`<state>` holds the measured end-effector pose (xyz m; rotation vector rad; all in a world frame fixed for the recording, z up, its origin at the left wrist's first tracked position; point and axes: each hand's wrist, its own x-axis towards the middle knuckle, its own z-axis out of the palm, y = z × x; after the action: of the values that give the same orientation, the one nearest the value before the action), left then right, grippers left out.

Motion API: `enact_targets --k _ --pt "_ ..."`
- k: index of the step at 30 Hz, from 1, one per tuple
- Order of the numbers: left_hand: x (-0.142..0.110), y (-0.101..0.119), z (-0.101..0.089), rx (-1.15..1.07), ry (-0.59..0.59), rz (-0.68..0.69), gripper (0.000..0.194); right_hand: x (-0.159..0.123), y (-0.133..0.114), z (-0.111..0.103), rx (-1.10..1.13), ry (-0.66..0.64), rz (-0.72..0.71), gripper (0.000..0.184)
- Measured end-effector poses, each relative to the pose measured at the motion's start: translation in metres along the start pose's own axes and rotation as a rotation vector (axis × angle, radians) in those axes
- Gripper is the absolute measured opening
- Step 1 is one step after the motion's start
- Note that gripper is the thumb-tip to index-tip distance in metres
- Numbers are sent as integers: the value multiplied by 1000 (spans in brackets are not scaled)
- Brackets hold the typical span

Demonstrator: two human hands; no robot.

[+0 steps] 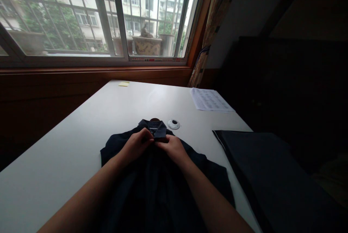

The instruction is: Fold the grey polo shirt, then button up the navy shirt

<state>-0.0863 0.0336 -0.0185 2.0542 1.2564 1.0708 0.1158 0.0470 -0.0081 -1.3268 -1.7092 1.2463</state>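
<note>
A dark navy shirt (152, 189) lies spread out in front of me, its collar (160, 130) pointing away toward the window. My left hand (138, 142) pinches the cloth at the left of the collar opening, fingers closed. From the other side my right hand (174, 147) grips the collar's right front, thumb and fingers pressed together on the cloth. Both sets of fingertips nearly meet just below the collar. A small brown rounded piece (154, 119) shows behind the collar; its kind is unclear. Whether a button sits between the fingers is hidden.
The shirt rests on a white table (54, 153). Folded dark fabric (261, 164) lies along the right edge. Printed sheets (212, 99) are at the back right, a yellow sticky note (124, 84) at the back left. A round cable-hole cover (173, 124) sits beyond the collar.
</note>
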Motion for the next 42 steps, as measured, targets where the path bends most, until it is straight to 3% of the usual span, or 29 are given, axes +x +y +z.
enact_targets --k 15,42 --pt "0 -1 0 -7 32 16 7 -2 0 2 137 7 -24 29" --pt "1 3 1 -44 62 3 8 -3 -5 2 117 20 -6 30"
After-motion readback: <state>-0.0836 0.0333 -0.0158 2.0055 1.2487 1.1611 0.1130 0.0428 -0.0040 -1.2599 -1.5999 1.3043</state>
